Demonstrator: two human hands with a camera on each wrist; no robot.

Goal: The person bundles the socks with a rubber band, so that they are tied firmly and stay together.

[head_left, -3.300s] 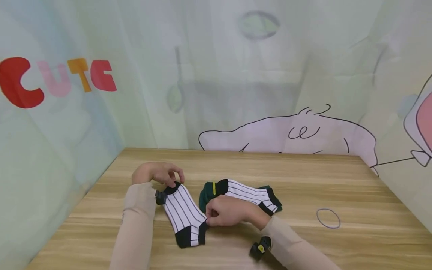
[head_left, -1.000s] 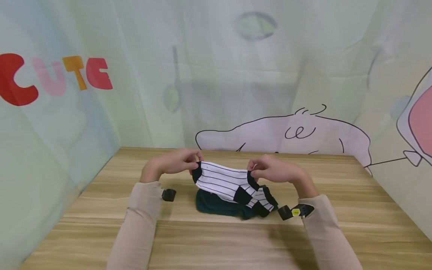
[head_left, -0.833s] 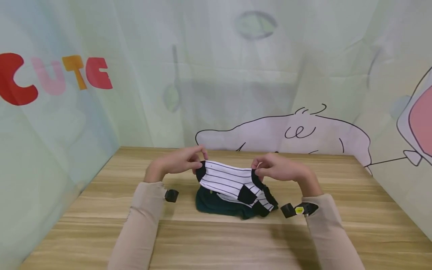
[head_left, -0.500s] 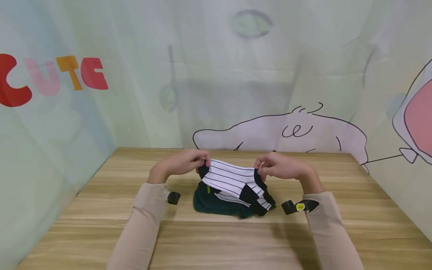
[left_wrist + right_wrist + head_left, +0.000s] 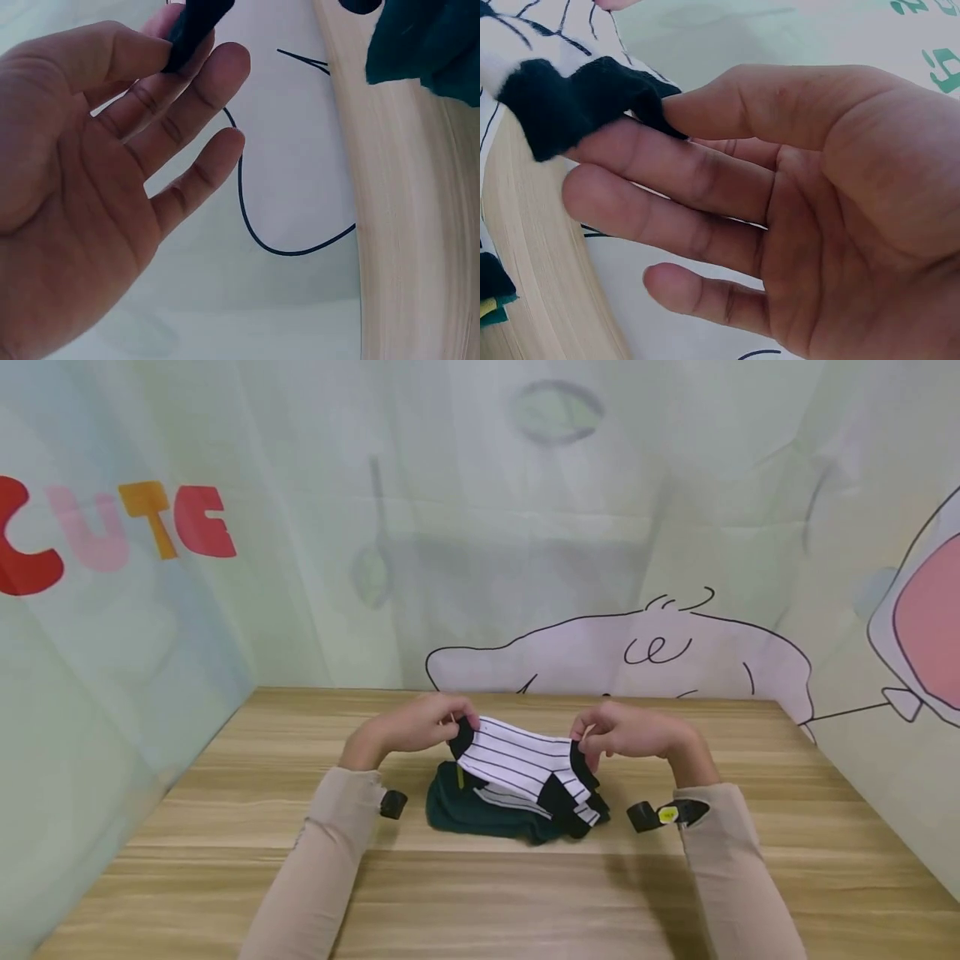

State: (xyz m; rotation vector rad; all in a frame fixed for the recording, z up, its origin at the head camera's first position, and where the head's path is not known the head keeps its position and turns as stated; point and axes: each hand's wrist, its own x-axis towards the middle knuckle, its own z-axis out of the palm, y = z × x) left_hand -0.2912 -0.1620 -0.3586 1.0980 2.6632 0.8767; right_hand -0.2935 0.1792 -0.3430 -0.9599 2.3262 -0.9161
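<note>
A white ankle sock point(image 5: 517, 756) with dark stripes and black toe, heel and cuff is stretched between my hands. My left hand point(image 5: 427, 724) pinches its black toe; in the left wrist view, thumb and fingers grip dark cloth point(image 5: 199, 26). At the other end my right hand point(image 5: 626, 731) pinches the black cuff point(image 5: 577, 105) between thumb and fingers. Below lies another striped sock point(image 5: 510, 800), partly covered by the held one. It rests on a dark green sock point(image 5: 476, 814) with a bit of yellow point(image 5: 461, 777). Whether the held sock touches the pile I cannot tell.
The pile lies on a wooden table point(image 5: 480, 902). A printed cloth backdrop point(image 5: 315, 568) surrounds the table's back and sides. Each wrist carries a small black camera, such as the right one point(image 5: 643, 816).
The held sock came off the table at left and is now over the pile. Since one second ago both hands have shifted slightly right. A thin blue ring seen at right earlier no longer shows.
</note>
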